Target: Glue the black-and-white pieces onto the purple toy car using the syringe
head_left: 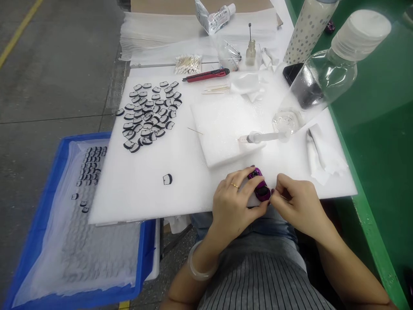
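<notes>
My left hand (237, 196) is closed around a small glossy purple toy car (260, 186) with black windows, at the front edge of the white foam sheet. Close against the car's near end, my right hand (298, 202) has thumb and forefinger pinched together. A thin pale sliver shows at those fingertips, too small to name. Just beyond the hands lies a white foam block (222, 129), with a syringe (264, 137) resting on its right side. One curved piece with a black edge (167, 179) sits alone to the left of my left hand.
Many black-edged pieces (151, 112) are scattered at left. Behind them are cotton swabs (188, 64), a red utility knife (206, 76) and a small glass bottle (251, 52). A clear bottle (322, 77) stands at right. A blue tray (61, 155) of pieces sits lower left.
</notes>
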Demonstrator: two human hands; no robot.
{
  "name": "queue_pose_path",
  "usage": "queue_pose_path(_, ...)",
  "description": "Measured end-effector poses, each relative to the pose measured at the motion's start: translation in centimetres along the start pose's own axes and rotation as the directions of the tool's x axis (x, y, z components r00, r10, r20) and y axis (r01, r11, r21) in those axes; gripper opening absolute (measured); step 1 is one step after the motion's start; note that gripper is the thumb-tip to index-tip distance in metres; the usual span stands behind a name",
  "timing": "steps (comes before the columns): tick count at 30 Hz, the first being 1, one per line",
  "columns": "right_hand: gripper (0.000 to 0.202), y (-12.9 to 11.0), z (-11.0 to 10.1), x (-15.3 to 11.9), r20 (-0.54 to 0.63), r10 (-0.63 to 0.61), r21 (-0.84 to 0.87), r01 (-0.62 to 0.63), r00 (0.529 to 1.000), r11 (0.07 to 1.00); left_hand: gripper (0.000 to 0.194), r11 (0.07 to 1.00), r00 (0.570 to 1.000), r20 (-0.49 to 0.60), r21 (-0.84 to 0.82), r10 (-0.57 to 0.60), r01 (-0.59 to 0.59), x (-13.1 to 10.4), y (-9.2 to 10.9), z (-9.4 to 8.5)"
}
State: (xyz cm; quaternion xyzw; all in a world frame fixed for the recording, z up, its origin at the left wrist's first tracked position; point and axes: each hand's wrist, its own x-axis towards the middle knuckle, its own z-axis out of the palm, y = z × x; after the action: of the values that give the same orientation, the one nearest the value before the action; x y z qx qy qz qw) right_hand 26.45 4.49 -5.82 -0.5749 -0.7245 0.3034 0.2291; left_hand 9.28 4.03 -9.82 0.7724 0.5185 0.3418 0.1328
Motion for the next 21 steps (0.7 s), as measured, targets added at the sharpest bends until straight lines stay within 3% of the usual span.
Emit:
queue_pose_path(5, 0.023, 0.5, -0.4, 0.4, -0.233, -0.003, -0.028, -0.003, 0.973, 1.0, 0.037, 1.0, 1.0, 0.011, -0.01, -0.005, 0.005, 0.0, 0.0, 0.0)
queue_pose_path(10, 0.018, 1.3, -0.4, 2.1, -0.188, 0.023, -0.201, -0.062, 0.982, 0.978, 0.034, 1.0, 1.0, -0.008, -0.006, 0.008, -0.008, 0.1, 0.1, 0.0)
queue_pose_path(12, 0.017, 1.9, -1.2, 2.7, -0.221, 0.012, -0.247, -0.068, 0.975, 0.967, 0.034, 1.0, 1.0, -0.001, -0.014, 0.017, -0.017, 0.0, 0.0, -0.1)
queue_pose_path(14, 0.018, 2.9, -2.6, 3.3, -0.349, 0.012, -0.264, -0.11, 0.937, 0.958, 0.035, 0.999, 0.999, 0.003, -0.028, 0.035, -0.034, 0.0, -0.1, -0.2)
queue_pose_path(16, 0.019, 4.4, -4.2, 4.2, -0.524, 0.055, -0.281, -0.234, 0.85, 0.931, 0.036, 0.997, 0.998, 0.006, -0.04, 0.059, -0.059, -0.1, -0.2, -0.1)
queue_pose_path(18, 0.021, 5.9, -5.4, 5.3, -0.625, 0.12, -0.293, -0.373, 0.772, 0.88, 0.037, 0.996, 0.996, 0.015, -0.041, 0.085, -0.084, 0.0, -0.3, 0.0)
queue_pose_path(21, 0.023, 8.0, -6.2, 6.9, -0.63, 0.094, -0.34, -0.382, 0.771, 0.859, 0.039, 0.987, 0.99, -0.03, -0.073, 0.141, -0.143, -0.1, -0.4, 0.2)
